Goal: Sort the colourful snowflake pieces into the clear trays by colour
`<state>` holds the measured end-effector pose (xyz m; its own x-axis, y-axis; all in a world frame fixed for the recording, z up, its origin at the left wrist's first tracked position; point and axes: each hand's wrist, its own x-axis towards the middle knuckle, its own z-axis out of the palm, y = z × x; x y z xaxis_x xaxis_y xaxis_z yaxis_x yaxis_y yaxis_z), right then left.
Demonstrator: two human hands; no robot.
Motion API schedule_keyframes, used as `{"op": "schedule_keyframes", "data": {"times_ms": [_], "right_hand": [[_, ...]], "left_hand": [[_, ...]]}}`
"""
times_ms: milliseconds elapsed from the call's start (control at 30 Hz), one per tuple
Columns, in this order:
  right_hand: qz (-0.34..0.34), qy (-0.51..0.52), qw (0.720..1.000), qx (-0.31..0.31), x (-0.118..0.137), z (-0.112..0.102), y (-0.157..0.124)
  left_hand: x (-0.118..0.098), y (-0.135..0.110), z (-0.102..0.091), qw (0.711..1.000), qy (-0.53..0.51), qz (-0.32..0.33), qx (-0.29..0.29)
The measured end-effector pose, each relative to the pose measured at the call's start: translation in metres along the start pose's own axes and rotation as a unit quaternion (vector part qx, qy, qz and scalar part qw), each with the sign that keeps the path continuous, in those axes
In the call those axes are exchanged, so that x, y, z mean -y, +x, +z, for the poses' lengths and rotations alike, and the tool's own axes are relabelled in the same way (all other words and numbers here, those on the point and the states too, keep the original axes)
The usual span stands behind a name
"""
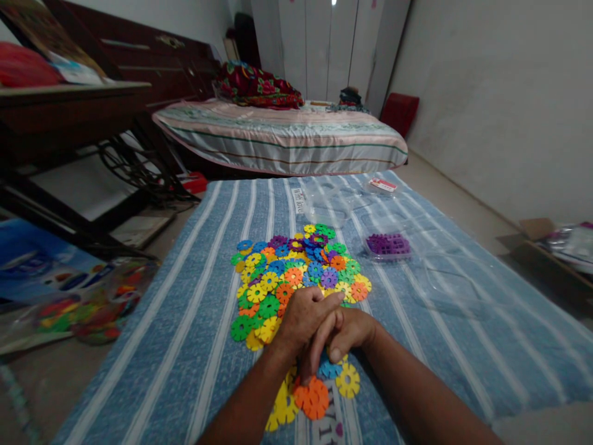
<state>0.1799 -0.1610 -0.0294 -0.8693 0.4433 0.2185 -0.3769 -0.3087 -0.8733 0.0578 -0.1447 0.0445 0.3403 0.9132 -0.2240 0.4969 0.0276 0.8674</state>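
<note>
My left hand (301,315) lies across my right hand (349,330), the two overlapping above the near part of a pile of flower-shaped plastic discs (282,272). One left finger stretches to the right over the right hand; the others are partly hidden. My right fingers reach down and left, extended, their tips beside an orange disc (315,398). No held piece shows in either hand. A blue disc (330,369) and yellow discs (347,380) lie just below the hands. The pile mixes green, yellow, orange, blue and purple discs, many overlapping.
Right of the pile, a purple gridded piece (388,244) sits in clear plastic. Clear trays (449,281) lie on the striped cloth (194,296). Bags of coloured pieces (92,312) are at left, a cardboard box (532,238) at right. A bed (287,139) stands behind.
</note>
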Motion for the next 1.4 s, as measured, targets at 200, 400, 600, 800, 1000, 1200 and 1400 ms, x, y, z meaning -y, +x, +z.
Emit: {"op": "schedule_keyframes", "data": {"times_ms": [200, 400, 600, 800, 1000, 1200, 1400], "right_hand": [[0.008, -0.016, 1.0, 0.007, 0.0, -0.003, -0.002], [0.0, 0.003, 1.0, 0.019, -0.003, -0.004, -0.002], [-0.008, -0.008, 1.0, 0.003, 0.0, -0.003, -0.005], [0.001, -0.03, 1.0, -0.008, 0.003, -0.003, -0.007], [0.003, -0.047, 0.999, -0.007, 0.005, -0.002, -0.006], [0.018, -0.052, 0.998, -0.008, 0.004, -0.004, -0.007], [0.037, -0.042, 0.998, -0.003, 0.003, -0.003, -0.003]], "left_hand": [[-0.004, -0.004, -0.001, 0.995, -0.071, 0.004, 0.074], [-0.001, -0.002, 0.0, 0.999, -0.038, -0.011, 0.03], [0.004, 0.001, 0.002, 1.0, 0.02, -0.015, -0.019], [0.005, 0.002, 0.002, 0.999, 0.039, -0.005, -0.025], [0.005, 0.002, 0.002, 0.999, 0.027, 0.002, -0.028], [0.0, -0.001, 0.003, 0.999, -0.028, 0.027, -0.018], [-0.005, -0.005, -0.001, 0.992, -0.077, 0.032, 0.096]]}}
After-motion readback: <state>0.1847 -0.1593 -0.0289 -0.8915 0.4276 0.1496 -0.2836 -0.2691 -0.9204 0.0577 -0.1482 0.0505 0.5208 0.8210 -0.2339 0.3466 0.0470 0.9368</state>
